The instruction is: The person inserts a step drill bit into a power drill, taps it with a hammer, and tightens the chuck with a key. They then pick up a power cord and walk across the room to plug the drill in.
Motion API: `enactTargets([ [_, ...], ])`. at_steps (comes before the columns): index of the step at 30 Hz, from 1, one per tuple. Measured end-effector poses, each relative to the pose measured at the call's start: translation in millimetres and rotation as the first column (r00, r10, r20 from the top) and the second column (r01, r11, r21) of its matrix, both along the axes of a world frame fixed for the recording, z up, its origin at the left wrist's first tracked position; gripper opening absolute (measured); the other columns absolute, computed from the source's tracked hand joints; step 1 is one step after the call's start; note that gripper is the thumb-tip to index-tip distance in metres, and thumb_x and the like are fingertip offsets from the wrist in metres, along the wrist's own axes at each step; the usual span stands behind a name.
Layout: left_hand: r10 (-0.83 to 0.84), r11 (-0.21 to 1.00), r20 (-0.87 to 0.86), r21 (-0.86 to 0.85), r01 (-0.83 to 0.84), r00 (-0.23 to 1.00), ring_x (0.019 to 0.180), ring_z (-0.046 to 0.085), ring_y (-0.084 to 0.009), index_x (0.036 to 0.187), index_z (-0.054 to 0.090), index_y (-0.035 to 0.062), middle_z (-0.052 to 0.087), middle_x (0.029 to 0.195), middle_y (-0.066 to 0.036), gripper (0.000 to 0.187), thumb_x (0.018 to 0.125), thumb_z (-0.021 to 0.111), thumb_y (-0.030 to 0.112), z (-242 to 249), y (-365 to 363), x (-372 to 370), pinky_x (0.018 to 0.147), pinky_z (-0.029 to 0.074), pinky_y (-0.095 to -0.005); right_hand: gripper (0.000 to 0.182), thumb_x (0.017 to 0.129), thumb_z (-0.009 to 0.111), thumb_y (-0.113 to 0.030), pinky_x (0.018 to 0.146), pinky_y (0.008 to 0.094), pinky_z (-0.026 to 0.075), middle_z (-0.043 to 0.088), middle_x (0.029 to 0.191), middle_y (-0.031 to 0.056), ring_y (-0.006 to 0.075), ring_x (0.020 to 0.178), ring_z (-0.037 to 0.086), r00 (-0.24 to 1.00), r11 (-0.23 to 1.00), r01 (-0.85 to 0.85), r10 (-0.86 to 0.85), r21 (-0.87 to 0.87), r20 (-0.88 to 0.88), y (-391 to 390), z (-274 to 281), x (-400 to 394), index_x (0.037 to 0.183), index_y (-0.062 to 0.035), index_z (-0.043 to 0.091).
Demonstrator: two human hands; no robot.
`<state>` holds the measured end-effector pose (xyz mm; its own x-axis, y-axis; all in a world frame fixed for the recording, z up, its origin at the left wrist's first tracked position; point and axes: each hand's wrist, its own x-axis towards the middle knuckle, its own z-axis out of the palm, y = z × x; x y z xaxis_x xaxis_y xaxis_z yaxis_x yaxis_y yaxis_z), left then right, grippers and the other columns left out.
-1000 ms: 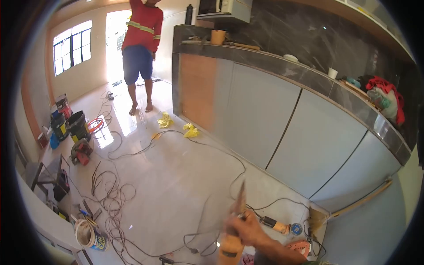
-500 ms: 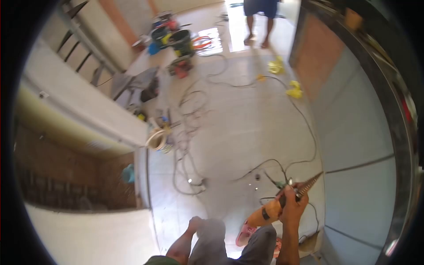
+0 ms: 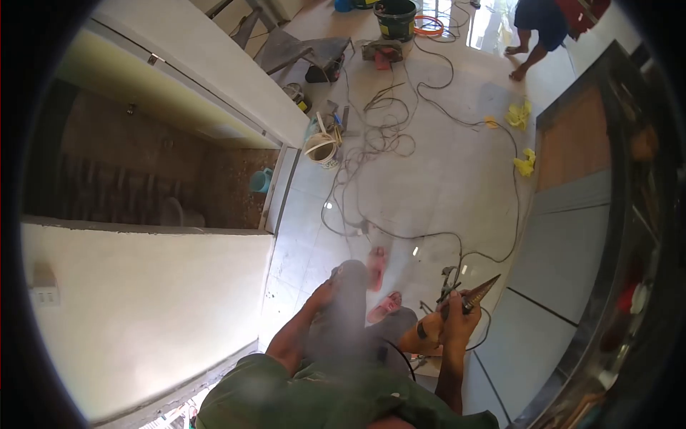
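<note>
Dark cables (image 3: 368, 150) loop across the floor (image 3: 457, 193) near a bucket (image 3: 325, 160); the right hand (image 3: 461, 327) clasps an orange tool (image 3: 424, 334), its bit (image 3: 484, 291) tapering; the left hand's (image 3: 324, 294) finger pose is unclear.

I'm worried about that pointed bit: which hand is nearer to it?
Right. The right hand grips the orange tool just behind the pointed bit; the left hand is well away, at the left knee.
</note>
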<state>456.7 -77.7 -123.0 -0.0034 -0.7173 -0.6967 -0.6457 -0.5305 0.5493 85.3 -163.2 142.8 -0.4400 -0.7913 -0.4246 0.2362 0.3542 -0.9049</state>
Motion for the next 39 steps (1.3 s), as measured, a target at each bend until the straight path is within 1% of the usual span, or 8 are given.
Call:
enactTargets([
  [8,0.057,0.948,-0.017,0.315,-0.049,0.998,0.102,0.061,-0.0352,0.111,0.061,-0.0046,0.065,0.105,-0.023,0.061,0.088,0.049,0.050,17.3,-88.6,20.3,0.089,0.047,-0.0387,0.013,0.088,0.059,-0.011,0.051,0.0268,0.045,0.056,0.063,0.0059,0.0128,0.052,0.055,0.968,0.987,-0.154,0.143,-0.037,-0.207,-109.6,35.0,6.7,0.090,-0.0018,0.050],
  [13,-0.571,0.719,0.292,-0.272,0.639,0.767,0.063,0.063,-0.0304,0.079,0.067,0.0029,0.066,0.077,-0.015,0.034,0.087,0.059,0.035,-66.1,-161.3,77.1,0.066,0.050,-0.0435,0.015,0.088,0.061,-0.015,0.048,0.0260,0.044,0.056,0.060,0.0056,0.0114,0.051,0.054,0.896,0.992,-0.130,0.115,-0.006,-0.429,-193.9,39.1,-14.6,0.087,-0.0027,0.051],
  [14,-0.092,0.963,0.085,0.262,0.067,0.992,0.057,0.064,-0.0254,0.090,0.066,-0.0026,0.067,0.069,-0.014,0.043,0.084,0.057,0.039,-43.2,-205.3,63.9,0.049,0.049,-0.0387,0.016,0.088,0.061,-0.016,0.048,0.0257,0.044,0.056,0.060,0.0052,0.0110,0.051,0.053,0.928,0.997,-0.058,0.073,0.053,-0.365,-215.7,55.9,-9.5,0.086,-0.0028,0.052],
  [17,0.591,0.806,-0.176,0.171,-0.567,0.787,0.063,0.064,-0.0164,0.095,0.062,0.0012,0.063,0.076,-0.006,0.031,0.084,0.062,0.031,47.2,-352.8,41.5,0.045,0.045,-0.0278,0.020,0.087,0.063,-0.019,0.046,0.0247,0.043,0.055,0.058,0.0028,0.0095,0.050,0.052,0.938,0.998,-0.055,0.061,0.028,-0.342,-310.8,85.6,-2.7,0.083,-0.0034,0.053],
  [22,0.285,0.918,-0.508,-0.097,-0.383,0.813,0.062,0.056,-0.0096,0.102,0.060,0.0049,0.062,0.078,-0.002,0.028,0.091,0.056,0.030,131.6,-537.1,65.3,0.049,0.041,-0.0237,0.021,0.085,0.066,-0.022,0.047,0.0247,0.042,0.057,0.061,0.0021,0.0095,0.051,0.053,0.963,0.996,0.079,-0.085,-0.034,-0.257,-387.1,142.3,-10.8,0.083,-0.0048,0.054],
  [29,0.433,0.891,-0.314,0.007,-0.454,0.845,0.061,0.057,-0.0069,0.094,0.057,0.0089,0.060,0.076,0.001,0.022,0.094,0.054,0.031,183.5,-685.2,26.4,0.046,0.040,-0.0210,0.018,0.085,0.064,-0.015,0.048,0.0245,0.043,0.058,0.061,0.0062,0.0115,0.052,0.055,0.933,0.917,0.324,-0.350,-0.232,-0.082,-482.7,158.3,-64.5,0.088,-0.0026,0.052],
  [37,0.522,0.847,-0.253,0.044,-0.530,0.814,0.037,0.046,-0.0145,0.059,0.056,0.0079,0.052,0.050,-0.004,0.027,0.084,0.050,0.018,73.9,-752.9,4.9,0.033,0.034,-0.0310,0.017,0.084,0.062,-0.016,0.050,0.0259,0.045,0.054,0.060,0.0045,0.0129,0.052,0.053,0.889,0.930,0.350,-0.367,-0.112,-0.272,-649.9,133.4,-159.9,0.085,-0.0043,0.050],
  [39,0.475,0.865,-0.018,0.195,-0.462,0.880,0.052,0.058,-0.0195,0.083,0.055,0.0085,0.055,0.062,-0.006,0.009,0.084,0.056,0.018,69.9,-768.2,-18.9,0.037,0.039,-0.0345,0.016,0.084,0.062,-0.015,0.051,0.0264,0.045,0.054,0.060,0.0050,0.0131,0.052,0.054,0.925,0.940,0.281,-0.319,-0.194,-0.206,-703.6,121.8,-181.8,0.085,-0.0038,0.051],
])
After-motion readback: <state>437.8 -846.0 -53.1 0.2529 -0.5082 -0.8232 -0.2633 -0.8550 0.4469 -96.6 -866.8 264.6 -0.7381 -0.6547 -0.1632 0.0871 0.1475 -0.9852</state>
